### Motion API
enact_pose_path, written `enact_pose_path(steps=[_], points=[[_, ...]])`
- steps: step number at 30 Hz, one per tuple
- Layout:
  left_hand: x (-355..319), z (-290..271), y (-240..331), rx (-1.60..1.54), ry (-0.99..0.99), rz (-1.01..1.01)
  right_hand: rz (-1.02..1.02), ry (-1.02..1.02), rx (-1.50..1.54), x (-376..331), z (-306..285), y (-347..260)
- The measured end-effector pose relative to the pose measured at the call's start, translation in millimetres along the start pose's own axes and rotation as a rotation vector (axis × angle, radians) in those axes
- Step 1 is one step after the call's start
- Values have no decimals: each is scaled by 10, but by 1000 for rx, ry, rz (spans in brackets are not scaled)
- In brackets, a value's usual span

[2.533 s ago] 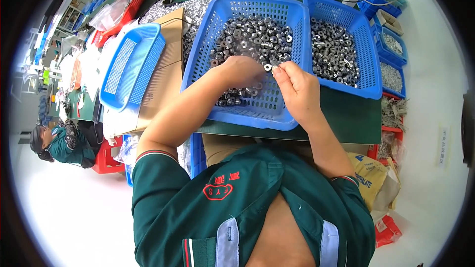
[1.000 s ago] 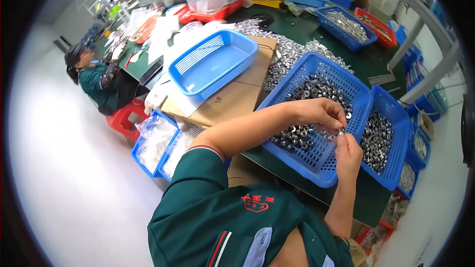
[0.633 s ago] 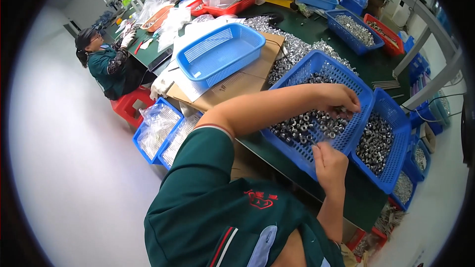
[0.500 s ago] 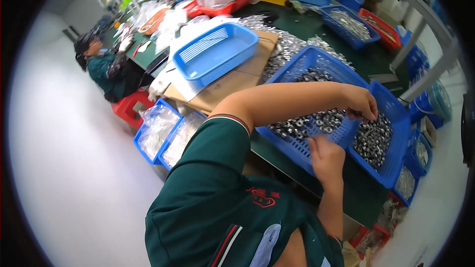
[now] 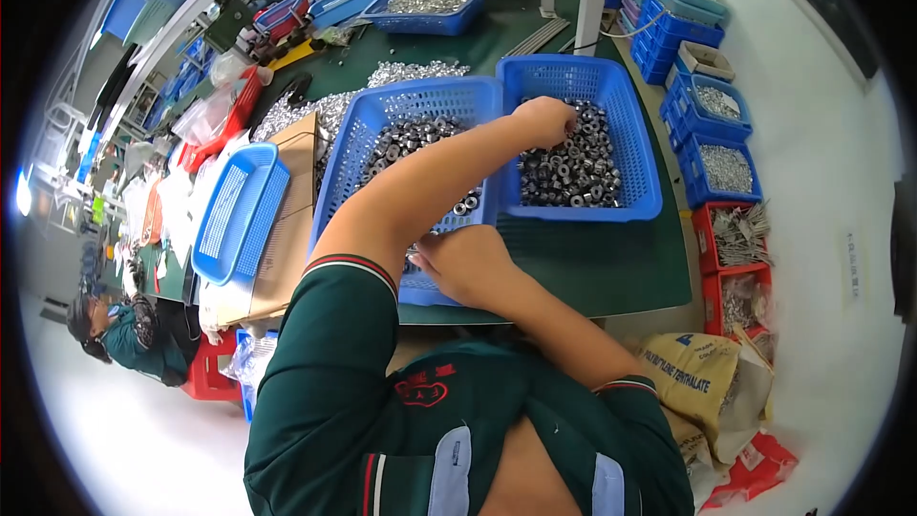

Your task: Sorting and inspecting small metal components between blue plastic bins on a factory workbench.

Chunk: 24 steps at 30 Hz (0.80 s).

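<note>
in the right basket (image 5: 638, 172) the left hand (image 5: 544, 119) digs, fingers curled; right hand's (image 5: 468, 263) grip unclear.

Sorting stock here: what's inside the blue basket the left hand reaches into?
The right-hand blue basket holds a loose heap of small dark metal rings. The left hand covers the pieces beneath it, and whatever it grips is hidden.

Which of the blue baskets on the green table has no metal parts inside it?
The shallow blue basket lying on the cardboard at the left is empty. The two baskets beside the hands hold metal parts.
</note>
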<state>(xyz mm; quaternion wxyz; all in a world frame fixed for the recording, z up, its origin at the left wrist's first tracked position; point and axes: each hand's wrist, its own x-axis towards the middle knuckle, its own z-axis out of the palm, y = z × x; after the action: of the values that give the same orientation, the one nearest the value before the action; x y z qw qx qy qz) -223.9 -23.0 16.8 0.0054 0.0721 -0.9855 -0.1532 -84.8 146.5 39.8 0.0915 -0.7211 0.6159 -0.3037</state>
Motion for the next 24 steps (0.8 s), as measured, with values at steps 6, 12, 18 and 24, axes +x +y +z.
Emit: enact_pose_path(steps=[6, 12, 18, 24], points=[[-151, -138, -94, -13, 116, -2, 23, -27, -1, -30, 16, -53], [-985, -852, 61, -223, 332, -47, -54, 203, 102, -45, 82, 61], [-2024, -866, -211, -297, 279, -169, 186, 529, 703, -91, -20, 64], [-2488, -327, -79, -52, -150, -115, 178, 499, 680, -89, 4, 22]])
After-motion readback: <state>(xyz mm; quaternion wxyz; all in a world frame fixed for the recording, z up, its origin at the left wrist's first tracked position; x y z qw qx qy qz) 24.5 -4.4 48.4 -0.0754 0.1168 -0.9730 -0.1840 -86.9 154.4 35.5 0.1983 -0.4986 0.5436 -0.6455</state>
